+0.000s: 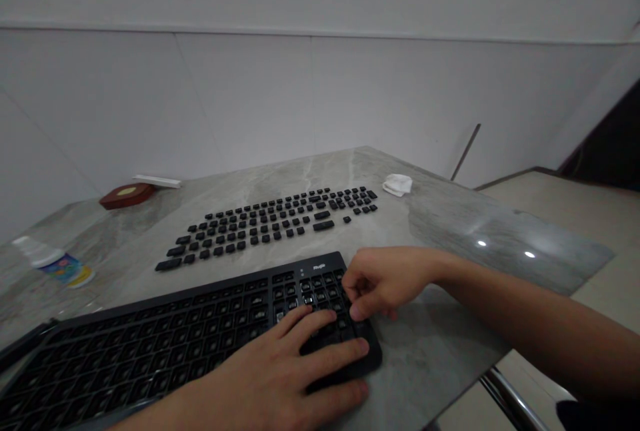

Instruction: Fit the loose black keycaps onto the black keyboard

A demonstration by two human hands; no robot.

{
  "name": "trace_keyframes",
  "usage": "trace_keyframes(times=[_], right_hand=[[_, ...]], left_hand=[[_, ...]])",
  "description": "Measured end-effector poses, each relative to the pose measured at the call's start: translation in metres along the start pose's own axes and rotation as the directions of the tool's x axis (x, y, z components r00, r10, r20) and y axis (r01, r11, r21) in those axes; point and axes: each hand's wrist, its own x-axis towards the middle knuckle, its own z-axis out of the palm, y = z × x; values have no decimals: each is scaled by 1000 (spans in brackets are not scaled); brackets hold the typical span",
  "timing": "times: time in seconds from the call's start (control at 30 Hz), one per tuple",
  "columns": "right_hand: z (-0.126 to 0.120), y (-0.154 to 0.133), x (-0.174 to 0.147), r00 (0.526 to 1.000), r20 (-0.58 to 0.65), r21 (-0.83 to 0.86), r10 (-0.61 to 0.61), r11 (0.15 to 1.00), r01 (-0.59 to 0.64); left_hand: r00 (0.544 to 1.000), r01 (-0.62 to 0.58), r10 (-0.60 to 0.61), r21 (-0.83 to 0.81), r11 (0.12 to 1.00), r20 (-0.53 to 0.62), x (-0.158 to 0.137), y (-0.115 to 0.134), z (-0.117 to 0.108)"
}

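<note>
A black keyboard (200, 304) lies across the near side of the table, its sockets bare where keycaps are off. Across its right-hand part rests my left hand (295, 371), palm down with the fingers spread. My right hand (383, 281) is at the right edge of the number pad, fingers curled and thumb bent in against the keys. Whatever is between those fingers, if anything, is hidden. Beyond the keyboard, loose black keycaps (254, 231) are laid out in rows that follow a keyboard's layout.
On the left are a white bottle (57, 263) with a coloured label and a reddish-brown object (127, 195) beside a white strip (159, 181). A crumpled white cloth or tissue (398, 184) lies past the keycaps. The grey marbled table (450, 217) backs onto a pale wall.
</note>
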Motion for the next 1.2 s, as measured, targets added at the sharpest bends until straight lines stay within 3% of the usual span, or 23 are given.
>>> trace_keyframes(times=[0.3, 0.57, 1.2], right_hand=[[-3, 1, -1, 1000, 12, -52, -24, 998, 24], [-3, -2, -3, 998, -44, -170, 35, 984, -42], [-5, 5, -1, 1000, -24, -153, -9, 988, 5]], left_hand=[[999, 51, -51, -63, 997, -4, -2, 2, 2], [994, 102, -106, -109, 989, -32, -5, 4, 5], [991, 102, -113, -143, 984, -66, -5, 3, 4]])
